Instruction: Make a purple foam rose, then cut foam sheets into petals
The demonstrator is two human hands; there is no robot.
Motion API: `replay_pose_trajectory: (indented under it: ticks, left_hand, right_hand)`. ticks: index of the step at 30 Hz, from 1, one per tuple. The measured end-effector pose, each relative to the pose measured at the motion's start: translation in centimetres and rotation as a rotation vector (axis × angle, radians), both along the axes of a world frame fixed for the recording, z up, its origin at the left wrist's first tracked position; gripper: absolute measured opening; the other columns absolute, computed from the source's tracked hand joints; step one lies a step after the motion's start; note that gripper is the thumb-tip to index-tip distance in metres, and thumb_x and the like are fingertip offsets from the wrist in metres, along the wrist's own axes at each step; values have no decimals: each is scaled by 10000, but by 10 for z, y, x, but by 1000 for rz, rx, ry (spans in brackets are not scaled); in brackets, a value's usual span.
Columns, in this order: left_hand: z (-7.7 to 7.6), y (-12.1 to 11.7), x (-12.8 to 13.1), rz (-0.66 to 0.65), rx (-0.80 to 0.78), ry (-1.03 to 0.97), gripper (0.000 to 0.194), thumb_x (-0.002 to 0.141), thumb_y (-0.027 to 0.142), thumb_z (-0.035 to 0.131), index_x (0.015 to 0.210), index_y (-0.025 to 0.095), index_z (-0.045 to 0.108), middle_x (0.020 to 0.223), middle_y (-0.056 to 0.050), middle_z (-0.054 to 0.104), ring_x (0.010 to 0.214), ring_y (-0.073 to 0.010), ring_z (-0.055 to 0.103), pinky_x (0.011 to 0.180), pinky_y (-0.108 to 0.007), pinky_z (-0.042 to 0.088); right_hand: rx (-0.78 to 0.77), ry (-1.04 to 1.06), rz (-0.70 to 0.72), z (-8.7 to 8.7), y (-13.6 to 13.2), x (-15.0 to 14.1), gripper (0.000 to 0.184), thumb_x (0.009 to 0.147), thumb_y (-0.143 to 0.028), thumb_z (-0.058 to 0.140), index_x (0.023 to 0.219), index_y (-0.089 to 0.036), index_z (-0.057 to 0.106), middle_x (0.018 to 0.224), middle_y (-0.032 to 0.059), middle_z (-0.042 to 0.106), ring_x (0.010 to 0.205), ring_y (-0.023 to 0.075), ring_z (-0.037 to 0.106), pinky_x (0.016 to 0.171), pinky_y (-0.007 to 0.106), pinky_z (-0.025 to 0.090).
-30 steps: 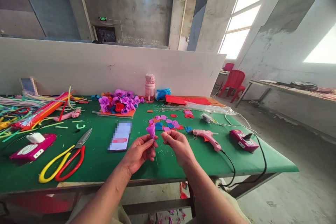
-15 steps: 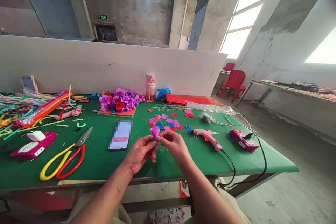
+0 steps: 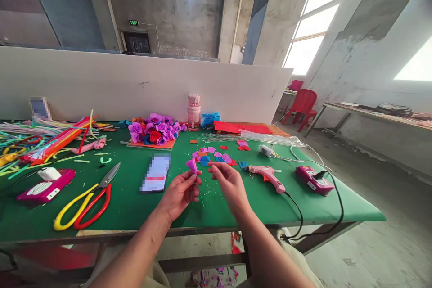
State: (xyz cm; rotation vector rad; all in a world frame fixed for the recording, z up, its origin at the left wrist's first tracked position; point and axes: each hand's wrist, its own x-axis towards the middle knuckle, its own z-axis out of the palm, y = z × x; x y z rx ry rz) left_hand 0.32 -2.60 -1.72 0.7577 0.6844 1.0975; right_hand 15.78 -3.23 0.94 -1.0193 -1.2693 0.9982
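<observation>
My left hand (image 3: 183, 191) pinches a small purple paper flower (image 3: 191, 166) just below its petals, and a thin wire stem slants down beneath the fingers. Just to the right, my right hand (image 3: 227, 182) is apart from the flower, its thumb and fingertips loosely parted with nothing visible between them. Beyond its fingertips lie loose paper petals (image 3: 204, 160) in purple, blue, red and orange. A pink glue gun (image 3: 268, 175) rests to the right of that hand, with a blue scrap by its nozzle.
Scissors (image 3: 97, 198), a phone (image 3: 155, 173) and a power strip (image 3: 47, 186) lie leftward. Finished paper roses (image 3: 155, 128) are heaped behind, near a pink bottle (image 3: 193, 112). Wires and red paper (image 3: 241, 127) sit at the back; another power strip (image 3: 313, 181) with cords is rightward.
My right hand has let go of the flower and moved slightly right. My left hand has tilted the flower and shifted it a little left.
</observation>
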Motion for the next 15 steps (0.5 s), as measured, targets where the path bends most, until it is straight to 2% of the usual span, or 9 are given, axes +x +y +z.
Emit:
replay_pose_trajectory:
  ticks: [6, 11, 15]
  left_hand:
    - [0, -2, 1, -49, -1, -14, 258, 748, 254, 739, 974, 149, 673, 712, 15, 630, 470, -63, 546, 395, -180, 472]
    - [1, -3, 5, -62, 7, -12, 251, 741, 251, 743, 958, 146, 677, 689, 19, 618, 439, -58, 529, 381, -177, 464]
    - [1, -3, 5, -68, 14, -6, 249, 751, 256, 735, 969, 148, 678, 693, 14, 618, 435, -56, 525, 380, -174, 459]
  right_hand:
    - [-266, 280, 150, 0, 5, 16, 309, 583, -434, 804, 723, -168, 732, 696, 18, 660, 603, 111, 532, 650, 271, 437]
    - [-315, 411, 226, -2, 3, 12, 306, 536, -380, 859, 568, -168, 641, 549, -43, 546, 531, 73, 468, 578, 223, 402]
    - [-385, 516, 261, -4, 6, 11, 338, 540, -429, 855, 642, -156, 684, 592, -25, 587, 534, 65, 497, 587, 212, 428]
